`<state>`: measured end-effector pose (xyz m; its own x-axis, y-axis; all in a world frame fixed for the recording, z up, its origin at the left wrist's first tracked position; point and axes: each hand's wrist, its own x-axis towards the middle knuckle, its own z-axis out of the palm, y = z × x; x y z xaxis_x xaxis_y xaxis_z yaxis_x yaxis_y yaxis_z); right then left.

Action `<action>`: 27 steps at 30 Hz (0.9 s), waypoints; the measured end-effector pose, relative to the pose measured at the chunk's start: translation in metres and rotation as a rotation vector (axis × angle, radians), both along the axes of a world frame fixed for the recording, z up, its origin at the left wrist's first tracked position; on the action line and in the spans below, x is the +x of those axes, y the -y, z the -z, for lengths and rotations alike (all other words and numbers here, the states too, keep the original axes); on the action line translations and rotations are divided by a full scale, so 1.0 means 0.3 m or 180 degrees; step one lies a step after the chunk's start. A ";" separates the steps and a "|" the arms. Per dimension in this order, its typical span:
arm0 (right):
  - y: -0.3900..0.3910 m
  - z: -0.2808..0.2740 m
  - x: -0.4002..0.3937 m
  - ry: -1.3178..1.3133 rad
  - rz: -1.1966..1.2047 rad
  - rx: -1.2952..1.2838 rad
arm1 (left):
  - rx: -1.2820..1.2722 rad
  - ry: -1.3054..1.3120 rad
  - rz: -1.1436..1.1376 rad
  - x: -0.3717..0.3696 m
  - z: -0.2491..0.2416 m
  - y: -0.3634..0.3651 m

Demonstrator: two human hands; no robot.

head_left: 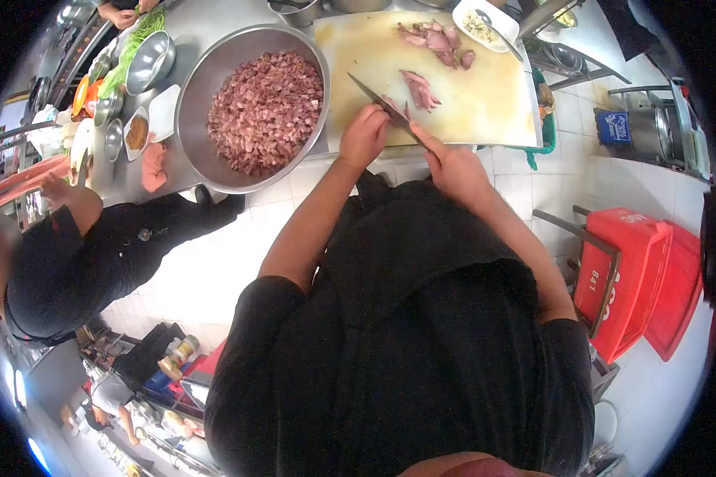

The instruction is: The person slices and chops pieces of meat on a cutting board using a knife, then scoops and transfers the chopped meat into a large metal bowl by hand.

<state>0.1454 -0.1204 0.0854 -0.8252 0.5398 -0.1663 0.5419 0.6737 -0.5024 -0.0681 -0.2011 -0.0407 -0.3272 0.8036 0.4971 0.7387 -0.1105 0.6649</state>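
My right hand [457,168] is wrapped round the handle of a kitchen knife [374,94], whose blade points up and left over the cutting board [346,40]. My left hand [364,133] is at the board's near edge, its curled fingers pressed on a piece of meat [393,105] beside the blade. Sliced strips of meat [420,90] lie just beyond the knife. Larger chunks of meat [441,41] rest near the far edge. Left of the board stands a wide metal bowl [189,107] with a heap of small diced meat [266,111].
A white dish [463,17] with chopped bits and a spoon sits at the board's far right corner. Metal bowls [150,62] and green vegetables [145,28] stand farther left. A co-worker [95,254] is at my left. Red crates [620,278] stand at my right.
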 end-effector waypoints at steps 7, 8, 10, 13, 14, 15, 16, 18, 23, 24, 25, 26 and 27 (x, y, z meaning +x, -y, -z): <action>-0.027 -0.029 -0.042 0.0057 -0.0018 -0.0130 | -0.0175 0.0148 0.0034 -0.010 0.014 -0.013; -0.027 -0.028 -0.050 0.0110 0.0003 -0.0135 | -0.0164 0.0168 0.0025 -0.009 0.007 -0.012; -0.023 0.063 -0.064 -0.0038 0.0162 -0.0295 | -0.0236 0.0195 -0.0007 -0.004 0.000 -0.005; -0.004 0.169 -0.055 -0.0364 0.0270 -0.0270 | -0.0260 0.0155 0.0003 -0.008 -0.005 -0.026; -0.010 0.188 -0.053 -0.0494 0.0275 -0.0227 | -0.0193 0.0139 0.0021 -0.010 -0.007 -0.025; -0.028 0.191 -0.045 -0.0308 0.0309 -0.0305 | -0.0136 0.0119 0.0037 -0.011 -0.018 -0.027; -0.035 0.196 -0.034 -0.0595 0.0329 -0.0285 | -0.0132 0.0122 0.0058 -0.009 -0.025 -0.027; -0.042 0.205 -0.003 -0.1151 0.0343 -0.0255 | -0.0134 0.0145 0.0076 -0.003 -0.032 -0.029; -0.103 0.059 0.114 -0.0734 0.0973 0.0138 | 0.0104 0.0217 0.0333 0.021 -0.037 -0.073; -0.128 0.056 0.137 -0.0552 0.1039 0.0235 | 0.0227 0.0205 0.0489 0.023 -0.043 -0.090; -0.153 0.064 0.151 -0.0370 0.1043 0.0314 | 0.0135 0.0253 0.0442 0.032 -0.049 -0.097; -0.172 0.080 0.154 -0.0176 0.0928 0.0416 | 0.0050 0.0302 0.0392 0.048 -0.055 -0.099; -0.185 0.105 0.153 0.0017 0.0808 0.0521 | -0.0030 0.0351 0.0334 0.061 -0.052 -0.101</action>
